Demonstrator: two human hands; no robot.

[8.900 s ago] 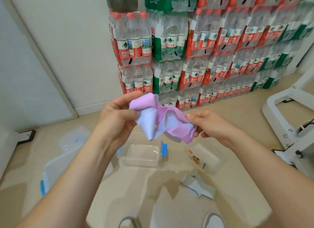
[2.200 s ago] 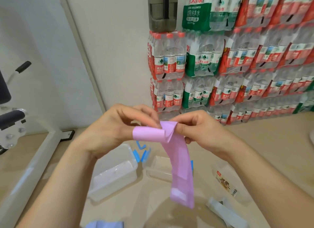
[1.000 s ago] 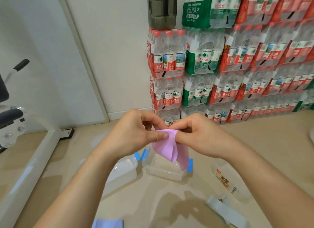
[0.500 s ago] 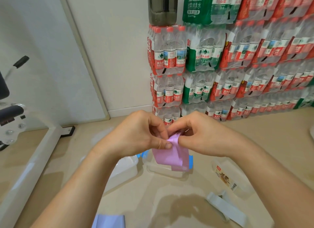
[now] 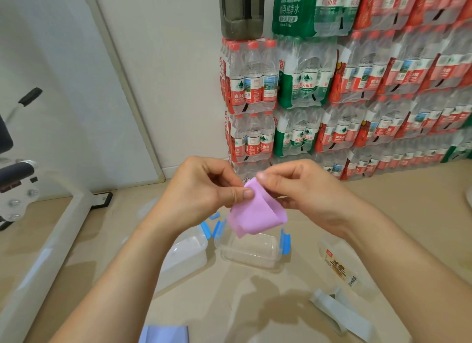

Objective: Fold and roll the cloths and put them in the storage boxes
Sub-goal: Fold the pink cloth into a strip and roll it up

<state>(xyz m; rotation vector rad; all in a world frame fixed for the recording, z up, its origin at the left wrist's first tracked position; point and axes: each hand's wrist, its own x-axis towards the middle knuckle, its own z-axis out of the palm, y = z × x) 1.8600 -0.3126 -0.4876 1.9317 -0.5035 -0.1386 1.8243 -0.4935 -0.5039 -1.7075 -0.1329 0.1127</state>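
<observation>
Pink cloth (image 5: pixel 255 215), folded into a band and bent into a loose loop, is pinched at its upper edge between the fingers (image 5: pixel 245 193) of both hands. The left hand (image 5: pixel 201 189) presses its thumb on the near face with its fingers curled behind. The right hand (image 5: pixel 304 189) grips the top corner between thumb tip and curled fingers. The cloth hangs in the air above a clear storage box (image 5: pixel 255 261) with blue clips, which stands open on the floor (image 5: pixel 408 202). A second clear box (image 5: pixel 184 255) lies just to its left and a labelled clear container (image 5: pixel 339 268) to its right. Nearer the person lie a grey-white cloth (image 5: pixel 342 314) and a pale blue cloth (image 5: pixel 164 334). Packs of bottled water (image 5: pixel 332 87) are stacked against the wall, and a white machine frame (image 5: pixel 51 227) stands at the left.
</observation>
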